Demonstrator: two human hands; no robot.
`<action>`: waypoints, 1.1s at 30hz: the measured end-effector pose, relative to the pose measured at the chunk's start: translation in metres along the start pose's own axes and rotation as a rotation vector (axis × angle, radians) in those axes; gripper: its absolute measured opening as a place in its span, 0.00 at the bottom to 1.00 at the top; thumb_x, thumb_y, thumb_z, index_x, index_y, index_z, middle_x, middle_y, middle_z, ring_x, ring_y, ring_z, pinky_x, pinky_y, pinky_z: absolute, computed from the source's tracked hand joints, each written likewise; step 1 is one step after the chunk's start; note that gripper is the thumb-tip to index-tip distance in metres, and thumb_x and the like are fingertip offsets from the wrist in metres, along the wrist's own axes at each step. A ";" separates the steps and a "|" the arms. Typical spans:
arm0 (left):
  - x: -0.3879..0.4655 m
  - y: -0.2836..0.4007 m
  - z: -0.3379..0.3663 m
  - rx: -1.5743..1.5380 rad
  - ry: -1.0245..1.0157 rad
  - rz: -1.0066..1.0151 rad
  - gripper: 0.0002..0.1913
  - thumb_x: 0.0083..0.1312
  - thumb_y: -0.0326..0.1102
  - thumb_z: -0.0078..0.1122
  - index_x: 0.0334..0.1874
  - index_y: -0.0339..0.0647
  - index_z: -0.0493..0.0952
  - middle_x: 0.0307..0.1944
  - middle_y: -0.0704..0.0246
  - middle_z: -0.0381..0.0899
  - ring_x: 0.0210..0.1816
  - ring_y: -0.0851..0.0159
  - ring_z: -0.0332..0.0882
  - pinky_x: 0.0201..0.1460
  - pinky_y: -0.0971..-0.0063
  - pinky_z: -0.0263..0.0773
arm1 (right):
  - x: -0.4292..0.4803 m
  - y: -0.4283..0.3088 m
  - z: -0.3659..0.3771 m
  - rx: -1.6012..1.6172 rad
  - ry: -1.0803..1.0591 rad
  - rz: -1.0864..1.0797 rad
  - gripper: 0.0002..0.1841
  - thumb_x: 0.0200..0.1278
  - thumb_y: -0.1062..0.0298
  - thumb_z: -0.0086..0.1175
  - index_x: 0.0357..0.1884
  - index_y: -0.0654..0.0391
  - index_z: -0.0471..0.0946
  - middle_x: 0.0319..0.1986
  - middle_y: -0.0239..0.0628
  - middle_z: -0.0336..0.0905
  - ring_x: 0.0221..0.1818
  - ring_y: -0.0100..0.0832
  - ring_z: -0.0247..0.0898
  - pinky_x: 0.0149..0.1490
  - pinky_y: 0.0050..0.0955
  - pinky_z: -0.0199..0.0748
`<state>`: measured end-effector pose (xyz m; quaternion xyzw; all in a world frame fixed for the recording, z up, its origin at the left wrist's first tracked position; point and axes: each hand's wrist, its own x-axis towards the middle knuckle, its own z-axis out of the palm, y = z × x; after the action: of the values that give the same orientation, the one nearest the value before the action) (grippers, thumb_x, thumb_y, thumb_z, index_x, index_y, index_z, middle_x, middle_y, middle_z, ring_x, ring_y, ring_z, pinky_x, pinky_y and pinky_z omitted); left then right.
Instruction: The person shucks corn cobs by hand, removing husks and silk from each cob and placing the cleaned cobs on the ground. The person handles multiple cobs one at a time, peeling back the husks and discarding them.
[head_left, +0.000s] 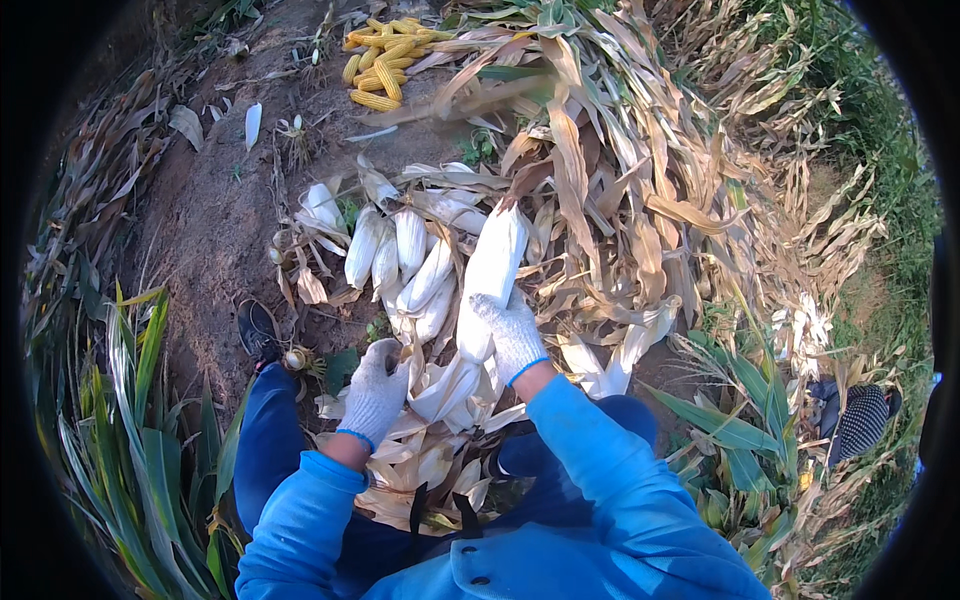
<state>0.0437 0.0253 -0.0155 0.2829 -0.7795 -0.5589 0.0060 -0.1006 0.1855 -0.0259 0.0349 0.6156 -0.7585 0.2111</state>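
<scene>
My right hand, in a white knit glove, grips an ear of corn in pale husk. The ear points away from me, its brown silk end farthest off. Loose husk leaves spread beneath its near end. To the left, my gloved left hand is curled beside these leaves. Whether a leaf is pinched in its fingers is hidden. Just beyond my hands lies a pile of ears in their husks.
Bare yellow corn cobs are heaped on the soil at the far side. Dry cornstalks lie piled on the right. Green leaves rise at my left, near my shoe. A person in a checked garment is at far right.
</scene>
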 end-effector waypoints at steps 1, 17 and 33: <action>0.005 0.004 -0.001 0.316 0.184 0.062 0.23 0.64 0.39 0.63 0.58 0.35 0.73 0.52 0.58 0.78 0.52 0.56 0.78 0.55 0.66 0.73 | -0.002 -0.002 -0.002 -0.060 0.068 0.050 0.25 0.60 0.70 0.63 0.60 0.61 0.70 0.45 0.40 0.80 0.44 0.32 0.78 0.48 0.31 0.77; -0.022 0.013 0.077 -0.299 -0.362 -0.109 0.33 0.54 0.39 0.70 0.62 0.35 0.68 0.47 0.62 0.81 0.48 0.63 0.79 0.52 0.68 0.75 | -0.032 -0.009 -0.020 0.136 -0.236 0.135 0.30 0.68 0.67 0.57 0.69 0.65 0.61 0.59 0.41 0.71 0.60 0.32 0.69 0.64 0.31 0.66; -0.021 -0.001 0.062 -0.547 -0.331 -0.367 0.24 0.58 0.29 0.64 0.57 0.30 0.69 0.44 0.61 0.81 0.42 0.64 0.82 0.46 0.72 0.78 | -0.028 -0.039 -0.002 -0.230 0.010 -0.012 0.03 0.63 0.78 0.57 0.38 0.61 0.78 0.33 0.27 0.76 0.36 0.19 0.70 0.43 0.23 0.71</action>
<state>0.0415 0.0880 -0.0337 0.3118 -0.5279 -0.7765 -0.1452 -0.0900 0.2011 0.0179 0.0105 0.6999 -0.6837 0.2063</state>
